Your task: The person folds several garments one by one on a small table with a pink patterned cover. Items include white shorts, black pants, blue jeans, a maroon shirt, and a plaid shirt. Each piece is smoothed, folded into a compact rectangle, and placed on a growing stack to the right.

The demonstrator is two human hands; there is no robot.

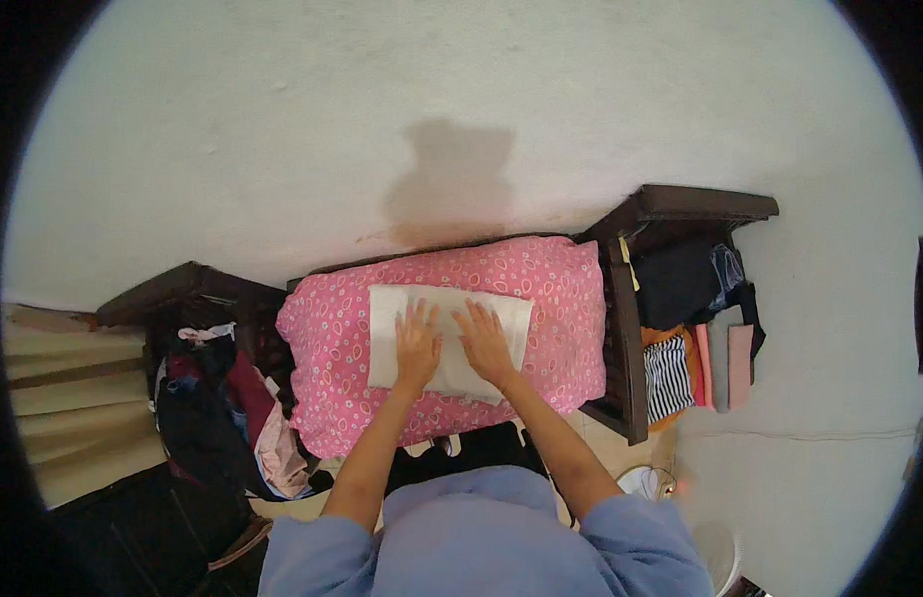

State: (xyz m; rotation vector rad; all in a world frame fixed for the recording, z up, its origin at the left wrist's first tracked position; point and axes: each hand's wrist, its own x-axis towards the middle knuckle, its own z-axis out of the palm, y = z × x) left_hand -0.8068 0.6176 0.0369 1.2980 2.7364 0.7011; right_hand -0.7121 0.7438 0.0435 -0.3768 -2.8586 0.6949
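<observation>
A white folded cloth (449, 373) lies on a pink flowered cover (566, 321), which is spread over a padded surface before me. My left hand (418, 343) rests palm down on the left part of the cloth, fingers apart. To its right, my right hand (485, 339) lies palm down on the same cloth, its fingers slightly spread and pointing towards the wall. Neither hand grips anything.
Dark wooden shelves (633, 358) at the right hold folded clothes, a striped garment (668, 377) among them. A heap of clothes (207, 425) fills a dark wooden unit at the left. The wall (319, 149) rises behind the pink cover.
</observation>
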